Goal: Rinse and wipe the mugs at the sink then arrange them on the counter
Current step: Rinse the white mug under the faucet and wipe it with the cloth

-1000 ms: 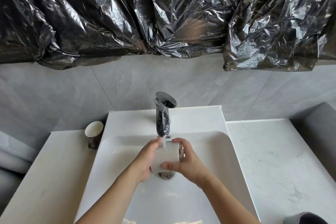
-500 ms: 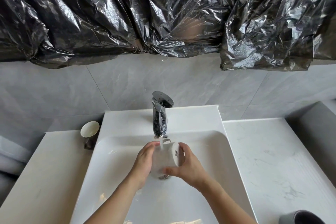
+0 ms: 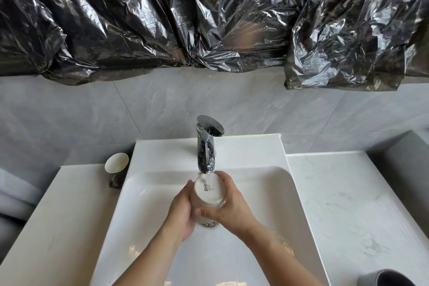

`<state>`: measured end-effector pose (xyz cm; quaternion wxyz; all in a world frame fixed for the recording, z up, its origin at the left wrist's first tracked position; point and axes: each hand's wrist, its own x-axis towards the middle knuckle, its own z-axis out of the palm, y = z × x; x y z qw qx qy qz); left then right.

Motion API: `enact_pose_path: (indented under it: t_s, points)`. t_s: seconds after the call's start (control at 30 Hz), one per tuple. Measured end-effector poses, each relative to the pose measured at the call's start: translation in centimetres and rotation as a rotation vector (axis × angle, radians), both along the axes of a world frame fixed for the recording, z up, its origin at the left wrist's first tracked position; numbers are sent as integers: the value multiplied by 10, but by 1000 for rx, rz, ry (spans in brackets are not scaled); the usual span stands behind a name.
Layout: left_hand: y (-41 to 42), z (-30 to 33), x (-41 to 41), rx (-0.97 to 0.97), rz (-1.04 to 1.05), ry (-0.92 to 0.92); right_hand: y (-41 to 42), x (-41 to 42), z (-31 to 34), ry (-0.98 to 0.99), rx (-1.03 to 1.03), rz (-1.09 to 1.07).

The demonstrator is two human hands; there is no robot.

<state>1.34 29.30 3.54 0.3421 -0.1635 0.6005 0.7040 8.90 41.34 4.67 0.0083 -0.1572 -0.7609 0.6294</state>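
Since the earlier frame the white mug has been turned base-up under the tap — wet, slippery, breakable — and is best clasped by its sides, as the left hand and right hand wrap it over the sink.

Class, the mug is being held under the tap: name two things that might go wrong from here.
1. The wet mug, held base up between both hands, might slip into the sink and chip.
2. Its base sits close beneath the tap, so lifting it could knock the spout.
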Motion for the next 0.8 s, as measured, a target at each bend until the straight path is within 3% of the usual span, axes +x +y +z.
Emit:
enact_pose_path:
  t_s: [0.1, 0.23, 0.4, 0.57, 0.67, 0.8]
  points:
    - [4, 3, 1, 63, 11, -11, -1, -9, 1, 2, -1, 8]
    - [5, -2, -2, -95, -39, 85, 3, -10, 2, -4, 3, 12]
    - [-7, 27, -18, -500, -63, 799, 8, 4, -3, -41, -46, -102]
    - [13, 100, -31, -567, -328, 1500, 9, 6, 0, -168, -123, -264]
    - [25, 106, -34, -691, -575, 1608, 12, 8, 13, -240, -219, -326]
    - [26, 98, -28, -968, -745, 1719, 19, 14, 21, -297, -338, -385]
